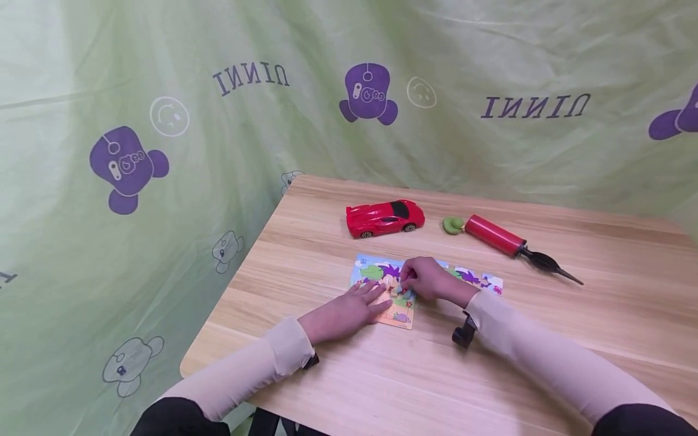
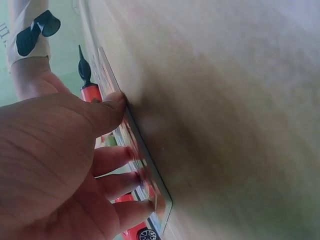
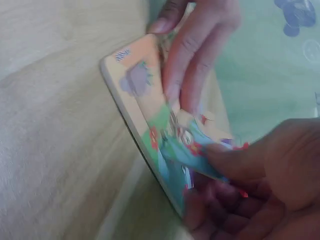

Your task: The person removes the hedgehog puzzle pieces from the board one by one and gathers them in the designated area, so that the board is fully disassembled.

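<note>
A colourful jigsaw puzzle board (image 1: 402,322) lies flat on the table, its picture partly hidden by both hands. My left hand (image 1: 346,310) rests on the board's left side with the fingers spread. In the left wrist view the thumb (image 2: 116,106) lies at the board's near edge and the other fingertips touch its face. My right hand (image 1: 431,280) is over the board's right part. Between thumb and fingers it pinches a blue puzzle piece (image 3: 187,150), tilted close over the board, near the left fingertips.
More puzzle pieces (image 1: 491,282) lie right of the board. Behind it stands a red toy car (image 1: 384,219). A red hand pump (image 1: 496,235) with a black nozzle lies at the back right, a green limp balloon (image 1: 452,225) by its end. A printed green curtain (image 1: 305,133) hangs behind the table.
</note>
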Tool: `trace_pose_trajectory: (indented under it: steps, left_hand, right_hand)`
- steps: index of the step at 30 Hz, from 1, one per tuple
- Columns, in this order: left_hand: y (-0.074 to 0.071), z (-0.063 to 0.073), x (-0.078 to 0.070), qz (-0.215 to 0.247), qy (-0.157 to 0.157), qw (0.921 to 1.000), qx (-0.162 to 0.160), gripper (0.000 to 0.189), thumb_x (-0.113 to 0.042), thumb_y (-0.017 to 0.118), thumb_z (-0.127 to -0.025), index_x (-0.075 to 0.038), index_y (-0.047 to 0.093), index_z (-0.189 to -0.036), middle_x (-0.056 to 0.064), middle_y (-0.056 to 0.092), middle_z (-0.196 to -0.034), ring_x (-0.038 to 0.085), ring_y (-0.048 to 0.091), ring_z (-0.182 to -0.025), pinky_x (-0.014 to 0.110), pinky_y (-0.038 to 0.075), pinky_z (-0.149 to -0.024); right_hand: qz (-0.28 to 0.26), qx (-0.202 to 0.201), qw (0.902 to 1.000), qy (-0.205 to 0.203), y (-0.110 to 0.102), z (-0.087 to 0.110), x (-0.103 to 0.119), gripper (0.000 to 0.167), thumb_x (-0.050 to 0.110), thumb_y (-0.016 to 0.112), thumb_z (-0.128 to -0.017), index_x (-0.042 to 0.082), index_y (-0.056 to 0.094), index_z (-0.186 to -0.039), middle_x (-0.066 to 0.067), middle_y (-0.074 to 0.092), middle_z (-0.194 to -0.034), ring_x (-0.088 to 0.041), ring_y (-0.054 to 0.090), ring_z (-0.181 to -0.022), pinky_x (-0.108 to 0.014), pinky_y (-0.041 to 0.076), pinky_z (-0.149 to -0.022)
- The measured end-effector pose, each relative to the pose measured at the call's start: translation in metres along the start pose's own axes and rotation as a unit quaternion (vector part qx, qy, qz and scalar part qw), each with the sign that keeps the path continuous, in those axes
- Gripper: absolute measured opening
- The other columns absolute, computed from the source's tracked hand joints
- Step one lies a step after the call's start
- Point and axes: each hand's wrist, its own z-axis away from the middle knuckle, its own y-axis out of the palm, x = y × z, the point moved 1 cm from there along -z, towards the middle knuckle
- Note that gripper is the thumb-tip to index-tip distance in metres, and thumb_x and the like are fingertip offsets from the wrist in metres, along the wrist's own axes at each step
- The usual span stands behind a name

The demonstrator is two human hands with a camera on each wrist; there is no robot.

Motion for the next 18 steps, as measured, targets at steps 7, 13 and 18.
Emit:
trace_pose_trajectory:
  steps: [7,13,18]
  left_hand:
    - [0.0,-0.002,0.001,0.007,0.005,1.0,-0.005,0.05,-0.034,0.045,-0.107,-0.024,0.038,-0.155,0.009,0.029,-0.166,0.03,0.027,-0.154,0.048,0.029,-0.124]
    - [0.002,-0.001,0.002,0.004,0.015,0.9996,-0.023,0.049,-0.033,0.046,-0.107,-0.023,0.041,-0.154,0.011,0.033,-0.164,0.032,0.031,-0.153,0.048,0.032,-0.123]
    - [0.005,0.0,0.004,0.001,0.012,0.9997,-0.022,0.049,-0.033,0.045,-0.107,-0.022,0.04,-0.154,0.009,0.032,-0.165,0.03,0.03,-0.154,0.048,0.032,-0.123]
  right_hand:
    - [-0.016,-0.064,0.9978,-0.008,-0.03,0.003,-0.018,0.005,0.007,0.072,-0.09,0.005,0.068,-0.092,-0.008,0.069,-0.085,-0.015,0.06,-0.077,-0.025,0.05,-0.071]
    - [0.016,-0.058,0.9982,0.003,-0.051,0.022,-0.04,0.004,0.008,0.073,-0.089,0.005,0.071,-0.09,-0.007,0.07,-0.082,-0.014,0.057,-0.073,-0.025,0.046,-0.068]
    - [0.022,-0.05,0.9984,0.015,-0.06,0.05,-0.059,0.003,0.007,0.07,-0.09,0.006,0.073,-0.092,-0.004,0.07,-0.082,-0.013,0.055,-0.072,-0.024,0.046,-0.064]
